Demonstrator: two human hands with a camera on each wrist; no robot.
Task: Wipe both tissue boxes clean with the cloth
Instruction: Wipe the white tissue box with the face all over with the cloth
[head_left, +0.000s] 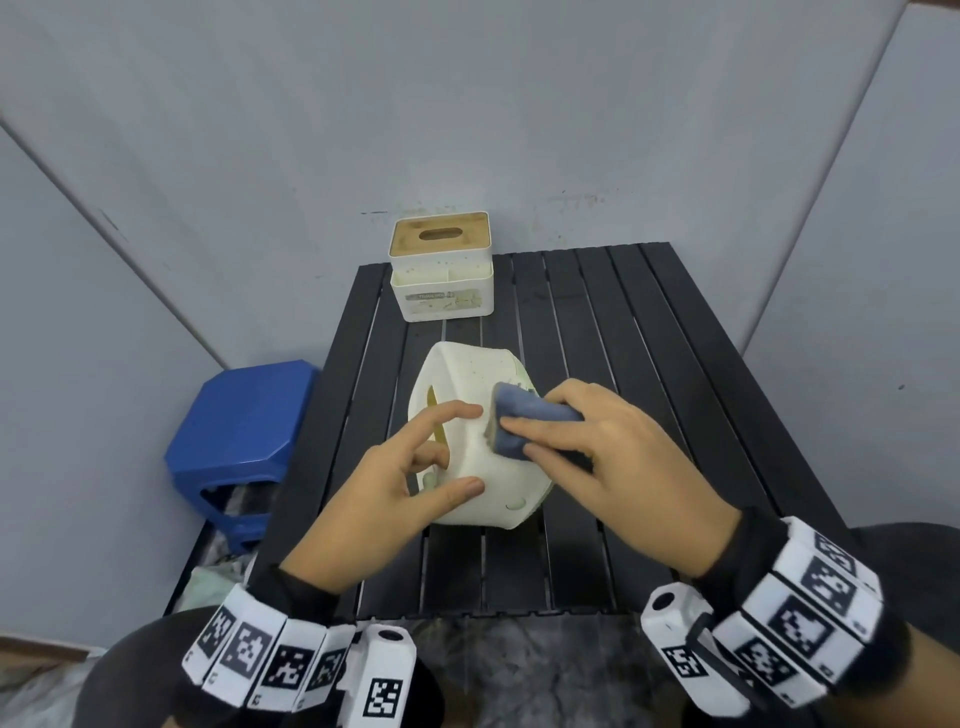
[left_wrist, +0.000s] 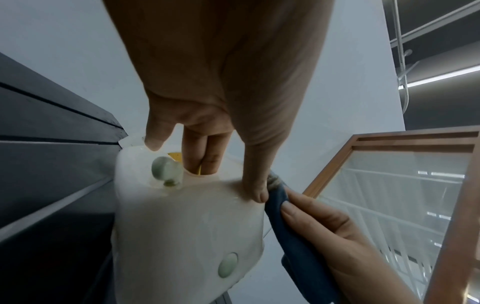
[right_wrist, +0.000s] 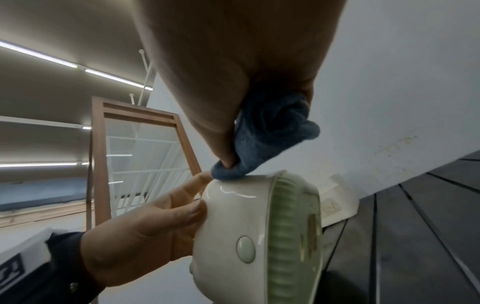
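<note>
A white rounded tissue box (head_left: 483, 462) with a green base lies tipped on its side in the middle of the black slatted table (head_left: 649, 415). My left hand (head_left: 462, 449) grips it: thumb and index finger on the shell, two fingers (left_wrist: 200, 152) in its opening. My right hand (head_left: 540, 421) holds a folded blue cloth (head_left: 511, 410) and presses it on the box's upper face. In the right wrist view the cloth (right_wrist: 267, 135) touches the top edge of the box (right_wrist: 233, 216). A second, square white tissue box (head_left: 441, 270) with a wooden lid stands upright at the table's far left.
A blue plastic stool (head_left: 244, 431) stands on the floor left of the table, with bags beneath it. Grey walls close in behind and on both sides. The right half of the table is bare slats. A wood-framed glass door (left_wrist: 389, 185) shows in the wrist views.
</note>
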